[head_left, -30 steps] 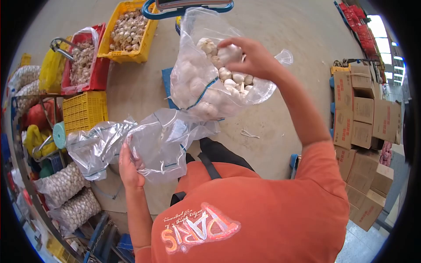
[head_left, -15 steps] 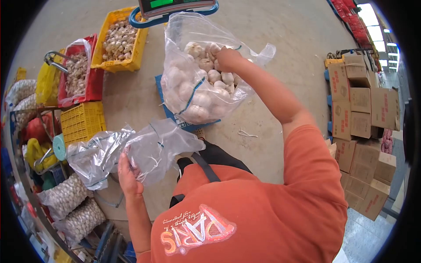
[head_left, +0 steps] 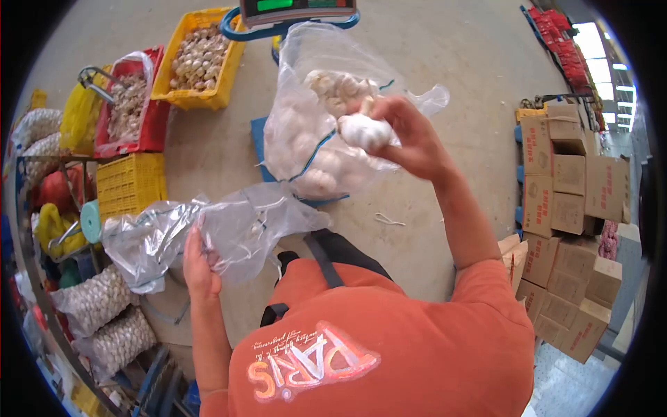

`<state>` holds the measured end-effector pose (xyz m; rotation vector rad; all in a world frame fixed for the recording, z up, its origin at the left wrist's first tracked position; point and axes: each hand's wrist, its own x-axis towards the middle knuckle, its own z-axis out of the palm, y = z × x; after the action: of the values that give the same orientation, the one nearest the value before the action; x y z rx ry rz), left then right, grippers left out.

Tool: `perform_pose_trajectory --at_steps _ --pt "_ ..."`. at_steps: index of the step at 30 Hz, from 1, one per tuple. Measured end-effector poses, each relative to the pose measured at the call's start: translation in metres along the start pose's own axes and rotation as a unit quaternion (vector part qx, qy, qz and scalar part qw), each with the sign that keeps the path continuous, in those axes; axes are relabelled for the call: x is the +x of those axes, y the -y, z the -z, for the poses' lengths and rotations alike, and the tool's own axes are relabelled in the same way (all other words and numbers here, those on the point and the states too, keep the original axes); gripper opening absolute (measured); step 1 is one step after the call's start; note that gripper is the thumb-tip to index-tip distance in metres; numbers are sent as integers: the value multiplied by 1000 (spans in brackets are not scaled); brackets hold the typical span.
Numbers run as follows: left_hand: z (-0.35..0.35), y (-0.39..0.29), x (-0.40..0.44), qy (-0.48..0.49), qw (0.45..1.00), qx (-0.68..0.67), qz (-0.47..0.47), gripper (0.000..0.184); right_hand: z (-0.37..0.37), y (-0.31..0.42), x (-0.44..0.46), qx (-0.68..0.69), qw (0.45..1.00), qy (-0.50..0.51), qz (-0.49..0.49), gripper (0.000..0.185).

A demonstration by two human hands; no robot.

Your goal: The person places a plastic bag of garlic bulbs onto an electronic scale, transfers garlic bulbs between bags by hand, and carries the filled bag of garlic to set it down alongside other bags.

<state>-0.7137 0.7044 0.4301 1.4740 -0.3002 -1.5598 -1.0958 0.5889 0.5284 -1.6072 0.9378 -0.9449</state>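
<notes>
One orange shirt [head_left: 431,340] with printed lettering is worn nearest the camera. Ahead of it, crumpled clear plastic [head_left: 236,236] is touched by the left hand [head_left: 201,264], whose fingers are extended and laid close together; whether the film is pinched cannot be told, nor can the number of layers be counted. To the left, two sacks [head_left: 96,295] packed with pale bulbs are seen lying one beyond the other, and a single loop of white string [head_left: 389,219] is seen on the floor [head_left: 431,233]. Farther out, one garlic bulb [head_left: 365,132] is gripped in the right hand [head_left: 417,132], the fingers and thumb closed around it and the stem pointed upward. It is held over one large transparent bag [head_left: 306,48], in which many more bulbs are heaped. A blue platform [head_left: 258,142] is partly covered by that bag. Beyond the left side, three crates are counted: one yellow perforated crate [head_left: 132,184], one red crate [head_left: 154,132] and one yellow crate [head_left: 191,99], the last two filled with garlic. At right, at least ten cardboard boxes [head_left: 570,174] are stacked. At the top, one green-lit display [head_left: 297,8] is partly seen.
</notes>
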Motion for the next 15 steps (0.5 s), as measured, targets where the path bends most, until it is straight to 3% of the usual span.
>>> perform_pose_trajectory --at_steps 1,2,4,7,8,11,15 --pt "3 1 4 -2 1000 5 -2 34 -17 10 -13 138 990 12 -11 46" --pt "-20 -6 -3 -71 997 30 -5 34 -37 29 -18 261 963 63 -25 49" --pt "-3 3 0 -12 1000 21 2 33 -84 21 -30 390 906 146 -73 52" --pt "-5 3 -5 15 1000 -12 23 32 -170 -30 -21 361 889 216 -183 48" --pt "-13 0 -9 2 1000 -9 19 33 -197 -54 -18 398 864 184 -248 45" --pt "-5 1 -16 -11 1000 -28 6 33 -245 -95 -26 454 835 135 -279 44" --pt "17 0 -29 -3 1000 -10 20 34 -255 -96 -33 457 833 159 -268 44"
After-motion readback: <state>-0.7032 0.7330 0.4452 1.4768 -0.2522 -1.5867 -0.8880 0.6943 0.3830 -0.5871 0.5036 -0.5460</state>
